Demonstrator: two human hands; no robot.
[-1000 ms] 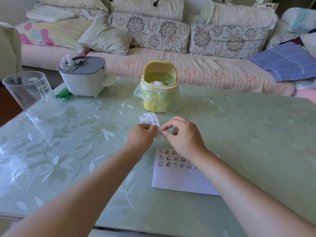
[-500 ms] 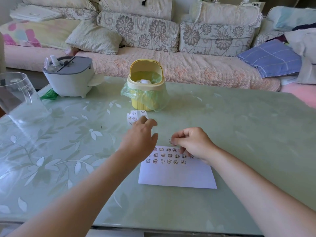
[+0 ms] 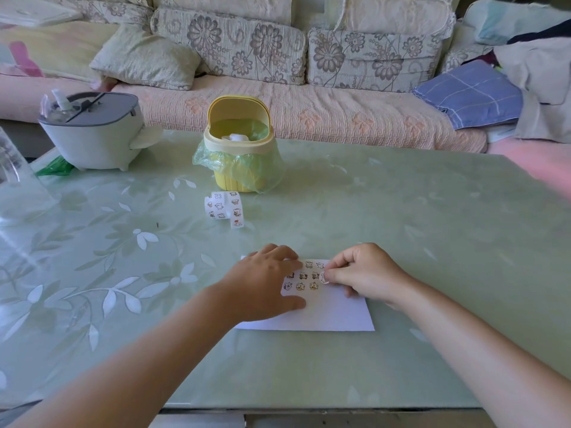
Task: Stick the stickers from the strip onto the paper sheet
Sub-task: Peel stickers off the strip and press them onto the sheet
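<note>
The small cartoon figures printed on the stickers are too small to read. A white paper sheet (image 3: 336, 315) lies flat on the pale green glass-topped bench (image 3: 432, 242) with its white leaf pattern, the sheet's near edge well in from the bench's near edge. Bare bench surface lies to the right of the sheet and in front of it.

The left hand (image 3: 262, 282) lies palm-down on the sheet's left part, its fingers (image 3: 285, 256) straight and a little apart, pressing the paper. The right hand (image 3: 366, 273) rests at the sheet's far right part, thumb and forefinger together, pinching a small pale sticker (image 3: 323, 277) that touches the paper at the right end of the middle row of stuck figures. Three rows show between the two hands.

The curled white sticker strip (image 3: 224, 208) lies beyond the sheet, apart from both hands, just in front of a yellow plastic bin with a green bag liner (image 3: 238, 156). A grey-lidded white appliance (image 3: 89, 134) stands at the far left, near the bench's back edge. A floral-cushioned sofa (image 3: 309, 112) runs behind.
</note>
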